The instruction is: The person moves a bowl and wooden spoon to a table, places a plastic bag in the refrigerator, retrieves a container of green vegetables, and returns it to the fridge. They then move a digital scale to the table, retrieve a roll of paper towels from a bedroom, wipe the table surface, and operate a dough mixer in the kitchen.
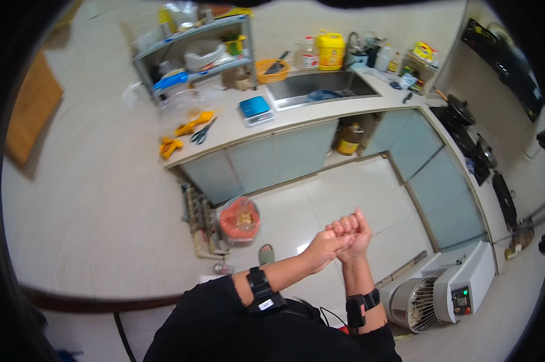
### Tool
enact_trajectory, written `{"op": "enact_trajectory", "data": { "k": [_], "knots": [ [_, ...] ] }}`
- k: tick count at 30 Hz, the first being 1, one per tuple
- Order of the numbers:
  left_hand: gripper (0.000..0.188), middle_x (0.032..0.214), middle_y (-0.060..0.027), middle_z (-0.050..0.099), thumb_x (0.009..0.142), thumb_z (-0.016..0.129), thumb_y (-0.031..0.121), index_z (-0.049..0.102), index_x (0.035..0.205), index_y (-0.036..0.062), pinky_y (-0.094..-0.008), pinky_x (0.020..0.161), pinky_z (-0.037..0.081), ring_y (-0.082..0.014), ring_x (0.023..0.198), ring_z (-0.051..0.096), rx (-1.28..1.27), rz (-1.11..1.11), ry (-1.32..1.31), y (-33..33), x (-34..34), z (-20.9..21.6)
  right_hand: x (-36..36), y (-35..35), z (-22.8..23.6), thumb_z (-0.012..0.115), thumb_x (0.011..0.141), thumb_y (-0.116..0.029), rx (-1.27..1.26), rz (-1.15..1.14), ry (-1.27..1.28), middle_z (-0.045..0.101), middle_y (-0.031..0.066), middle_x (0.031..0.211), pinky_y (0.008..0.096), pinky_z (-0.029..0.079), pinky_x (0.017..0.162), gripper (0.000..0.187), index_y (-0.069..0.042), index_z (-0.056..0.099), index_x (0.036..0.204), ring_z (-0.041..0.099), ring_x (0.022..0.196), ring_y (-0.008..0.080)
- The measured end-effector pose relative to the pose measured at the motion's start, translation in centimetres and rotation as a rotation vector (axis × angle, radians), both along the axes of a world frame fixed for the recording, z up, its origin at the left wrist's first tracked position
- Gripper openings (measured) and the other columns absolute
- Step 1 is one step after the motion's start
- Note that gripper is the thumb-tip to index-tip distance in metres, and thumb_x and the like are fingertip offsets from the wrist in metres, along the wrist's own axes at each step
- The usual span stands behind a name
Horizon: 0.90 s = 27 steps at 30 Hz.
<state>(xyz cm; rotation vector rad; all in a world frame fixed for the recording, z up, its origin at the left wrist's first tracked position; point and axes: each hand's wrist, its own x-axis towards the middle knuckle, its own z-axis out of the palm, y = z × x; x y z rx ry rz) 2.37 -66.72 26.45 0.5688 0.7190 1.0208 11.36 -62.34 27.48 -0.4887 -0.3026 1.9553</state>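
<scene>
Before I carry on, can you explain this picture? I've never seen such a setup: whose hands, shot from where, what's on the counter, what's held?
There is no machine here, just a person's bare hands. The single picture comes from a wide fisheye camera on that person's head, looking down, so straight edges bend.

The left hand and right hand meet in front of the body, fingers curled. I see no object held, though the space between the palms is hidden.

Beyond them, the white counter carries a blue-topped scale, dark scissors and some orange-yellow items I can't identify. Farther along are a metal sink, an orange basket and a yellow jug.
</scene>
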Motion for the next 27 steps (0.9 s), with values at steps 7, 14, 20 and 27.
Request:
{"op": "enact_trajectory", "data": {
  "k": [7,14,20,27],
  "knots": [
    [0.025,0.103,-0.0047,0.057,0.093,0.049,0.012,0.057,0.11,-0.0037,-0.0254,0.085,0.042,-0.0089,0.096,0.052,0.351,0.047,0.252,10.6,-3.8,0.0,-4.0,10.6,1.4,0.05,0.088,-0.034,-0.046,-0.113,-0.07,0.035,-0.0015,0.045,0.038,0.043,0.055,0.047,-0.019,0.028,0.049,0.041,0.043,0.0169],
    [0.051,0.109,-0.022,0.056,0.077,0.05,-0.002,0.043,0.127,-0.0043,-0.0338,0.081,0.048,-0.0305,0.094,0.059,1.297,0.04,1.029,21.1,-12.0,-0.4,-9.7,21.3,1.7,0.053,0.086,-0.032,-0.137,-0.109,-0.174,0.029,-0.0017,0.039,0.0338,0.041,0.049,0.049,-0.021,0.025,0.047,0.036,0.037,0.0145],
    [0.05,0.124,-0.0258,0.046,0.073,0.051,0.003,0.042,0.12,-0.0076,-0.0431,0.097,0.039,-0.0387,0.108,0.051,1.567,0.217,1.274,26.7,-12.2,-2.3,-10.8,25.3,0.9,0.048,0.088,-0.037,-0.229,0.01,-0.143,0.057,0.0106,0.067,0.0356,0.047,0.066,0.035,-0.006,0.052,0.073,0.056,0.065,0.0234],
    [0.036,0.081,-0.0156,0.052,0.062,0.057,0.01,0.054,0.094,-0.0058,-0.0377,0.066,0.043,-0.0296,0.074,0.053,1.491,0.249,1.643,31.0,-10.4,-1.9,-8.9,28.4,0.2,0.042,0.093,-0.038,0.033,0.318,-0.348,0.062,0.0175,0.099,0.0295,0.046,0.085,0.045,0.005,0.055,0.098,0.059,0.091,0.0225]
  ]
}}
